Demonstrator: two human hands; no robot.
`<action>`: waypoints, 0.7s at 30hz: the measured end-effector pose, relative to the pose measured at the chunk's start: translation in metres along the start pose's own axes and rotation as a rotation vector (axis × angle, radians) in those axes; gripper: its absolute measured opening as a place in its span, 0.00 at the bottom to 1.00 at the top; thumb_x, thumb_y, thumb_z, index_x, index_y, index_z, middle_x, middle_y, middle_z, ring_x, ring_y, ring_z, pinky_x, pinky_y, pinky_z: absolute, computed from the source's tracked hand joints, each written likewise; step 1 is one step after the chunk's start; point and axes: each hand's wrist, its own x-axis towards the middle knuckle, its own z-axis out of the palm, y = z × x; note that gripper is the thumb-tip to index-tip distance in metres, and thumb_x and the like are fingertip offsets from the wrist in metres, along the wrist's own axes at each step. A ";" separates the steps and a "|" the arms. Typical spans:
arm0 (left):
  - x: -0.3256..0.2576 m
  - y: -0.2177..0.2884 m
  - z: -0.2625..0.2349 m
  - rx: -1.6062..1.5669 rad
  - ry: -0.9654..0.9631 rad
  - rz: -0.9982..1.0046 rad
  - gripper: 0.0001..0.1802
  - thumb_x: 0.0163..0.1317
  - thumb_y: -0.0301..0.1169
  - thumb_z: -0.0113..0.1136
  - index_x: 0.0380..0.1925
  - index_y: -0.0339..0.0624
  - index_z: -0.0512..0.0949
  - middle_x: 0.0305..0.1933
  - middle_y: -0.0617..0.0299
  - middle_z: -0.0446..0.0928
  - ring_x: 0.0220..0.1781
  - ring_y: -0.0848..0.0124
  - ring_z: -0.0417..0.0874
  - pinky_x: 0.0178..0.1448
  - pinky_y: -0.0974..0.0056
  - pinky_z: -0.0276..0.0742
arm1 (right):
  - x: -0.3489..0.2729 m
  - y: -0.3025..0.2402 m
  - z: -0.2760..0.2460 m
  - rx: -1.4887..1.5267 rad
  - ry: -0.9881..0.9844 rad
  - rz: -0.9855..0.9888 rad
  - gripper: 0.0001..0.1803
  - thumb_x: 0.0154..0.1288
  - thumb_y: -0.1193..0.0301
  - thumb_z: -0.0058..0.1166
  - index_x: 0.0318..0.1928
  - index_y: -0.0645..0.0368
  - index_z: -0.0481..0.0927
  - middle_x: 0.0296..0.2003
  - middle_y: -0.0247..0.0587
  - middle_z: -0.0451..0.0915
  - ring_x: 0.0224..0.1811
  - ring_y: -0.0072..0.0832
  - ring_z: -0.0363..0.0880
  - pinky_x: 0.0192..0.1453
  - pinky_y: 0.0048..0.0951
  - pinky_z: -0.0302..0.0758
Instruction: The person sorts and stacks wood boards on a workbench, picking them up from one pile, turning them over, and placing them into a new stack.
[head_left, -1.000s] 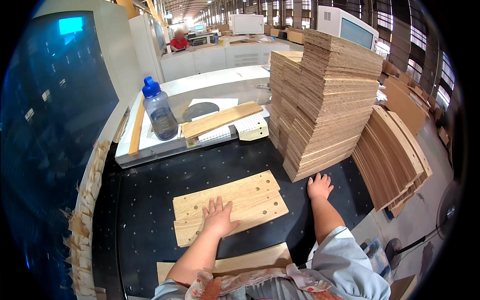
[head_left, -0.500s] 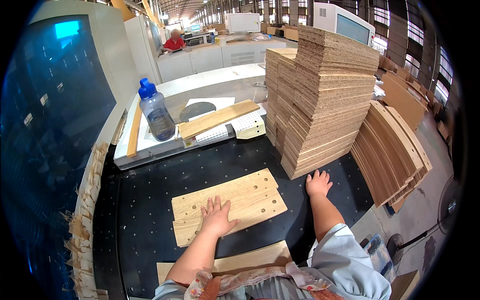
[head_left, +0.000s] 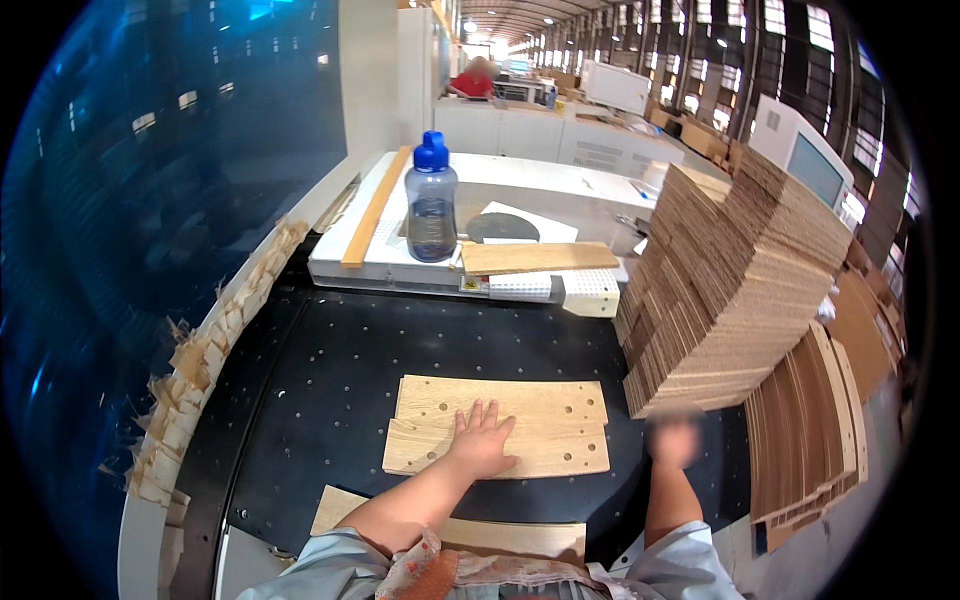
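My left hand (head_left: 483, 442) lies flat, fingers spread, on two light wood-grain boards (head_left: 535, 400) with round drilled holes. The boards sit side by side, slightly offset, on the black tabletop (head_left: 340, 360). My right hand (head_left: 676, 442) is at the near foot of a tall stack of particle boards (head_left: 735, 290); its fingers are smeared, so neither their shape nor whether they touch the stack shows. Close to my body lies another light wood-grain board (head_left: 520, 536), partly hidden by my left arm and apron.
Behind the black surface, a white ledge (head_left: 340, 272) carries a blue-capped bottle (head_left: 432, 215) and loose wood strips (head_left: 540, 258). Tape-covered edging (head_left: 200, 365) runs along the left, below a dark blue glossy panel (head_left: 190, 130). More boards (head_left: 805, 430) are stacked at right. A person in red (head_left: 473, 80) is far off.
The view has turned, so the scene sits differently in the picture. My left hand stays on the boards. The right hand, sharp before with fingers spread beside the stack, is now blurred there.
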 end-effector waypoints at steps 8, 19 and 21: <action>0.002 0.005 -0.001 0.001 -0.020 0.004 0.40 0.51 0.52 0.58 0.63 0.52 0.59 0.71 0.46 0.44 0.73 0.49 0.39 0.71 0.42 0.35 | 0.006 0.001 -0.004 0.136 0.019 0.148 0.18 0.59 0.67 0.44 0.49 0.57 0.76 0.51 0.44 0.74 0.51 0.36 0.74 0.55 0.38 0.68; 0.019 0.012 -0.038 0.027 -0.176 -0.091 0.40 0.51 0.53 0.58 0.62 0.51 0.61 0.70 0.47 0.49 0.73 0.49 0.42 0.69 0.39 0.41 | -0.002 -0.006 -0.015 0.051 -0.059 0.131 0.18 0.62 0.66 0.41 0.50 0.55 0.75 0.52 0.41 0.73 0.52 0.35 0.72 0.55 0.35 0.69; 0.034 0.010 -0.059 0.066 -0.153 -0.108 0.40 0.52 0.53 0.56 0.63 0.50 0.60 0.70 0.49 0.50 0.73 0.52 0.43 0.69 0.39 0.41 | 0.002 -0.015 -0.031 0.044 -0.114 0.152 0.17 0.61 0.65 0.43 0.49 0.54 0.76 0.50 0.39 0.75 0.50 0.35 0.73 0.53 0.35 0.70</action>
